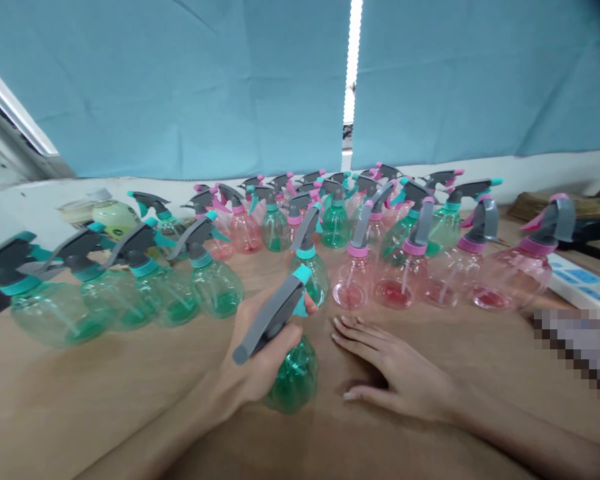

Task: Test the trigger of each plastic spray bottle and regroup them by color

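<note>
My left hand (253, 357) is wrapped round the neck of a green spray bottle (293, 380) with a grey and teal trigger head (270, 317), held low over the brown table (80, 407) near its front middle. To the right of that bottle my right hand (395, 367) lies flat on the table, fingers stretched out, holding nothing. Just beyond both hands stand a green spray bottle (310, 270) and a pink spray bottle (353, 277).
Several green spray bottles (145, 293) line the left side and several pink ones (510, 267) the right, with more bunched at the back (290, 213). A white and blue box (585, 283) sits at the right edge. A blue curtain (180, 87) hangs behind.
</note>
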A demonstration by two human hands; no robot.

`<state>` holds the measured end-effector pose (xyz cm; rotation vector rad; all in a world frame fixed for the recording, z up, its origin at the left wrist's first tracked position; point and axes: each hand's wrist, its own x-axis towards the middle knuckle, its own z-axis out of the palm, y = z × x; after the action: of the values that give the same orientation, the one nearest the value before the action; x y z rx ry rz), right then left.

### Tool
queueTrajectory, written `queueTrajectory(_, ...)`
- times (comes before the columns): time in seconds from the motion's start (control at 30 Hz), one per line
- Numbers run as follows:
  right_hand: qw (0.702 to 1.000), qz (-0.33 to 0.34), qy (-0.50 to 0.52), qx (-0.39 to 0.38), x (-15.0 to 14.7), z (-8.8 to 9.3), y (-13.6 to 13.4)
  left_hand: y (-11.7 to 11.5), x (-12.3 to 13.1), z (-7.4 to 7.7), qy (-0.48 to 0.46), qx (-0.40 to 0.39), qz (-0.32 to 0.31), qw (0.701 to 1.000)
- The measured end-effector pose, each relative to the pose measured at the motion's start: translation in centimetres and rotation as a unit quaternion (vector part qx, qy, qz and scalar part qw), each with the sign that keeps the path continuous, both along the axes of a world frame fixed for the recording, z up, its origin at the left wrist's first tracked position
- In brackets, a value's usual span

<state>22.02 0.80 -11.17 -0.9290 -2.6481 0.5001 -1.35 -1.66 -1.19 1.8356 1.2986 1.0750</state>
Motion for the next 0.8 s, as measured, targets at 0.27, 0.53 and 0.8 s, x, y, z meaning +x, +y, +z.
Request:
queueTrajectory(0.27, 1.000, -0.008, 0.008, -0.011, 0.07, -0.19, 0.07, 0.11, -0.51, -0.40, 0.011, 0.018, -0.008, 1.000)
queueTrajectory(0.53, 1.000, -0.017, -0.008, -0.016, -0.14, 0.06, 0.14, -0.27, 0.24, 0.44, 0.023, 0.032, 0.034, 0.999)
queueTrajectory(0.8, 1.000, -0.017, -0.016, -0.011, 0.04, -0.19, 0.34, -0.20, 0.07, -0.38, 0.010, 0.030, 0.024, 0.999)
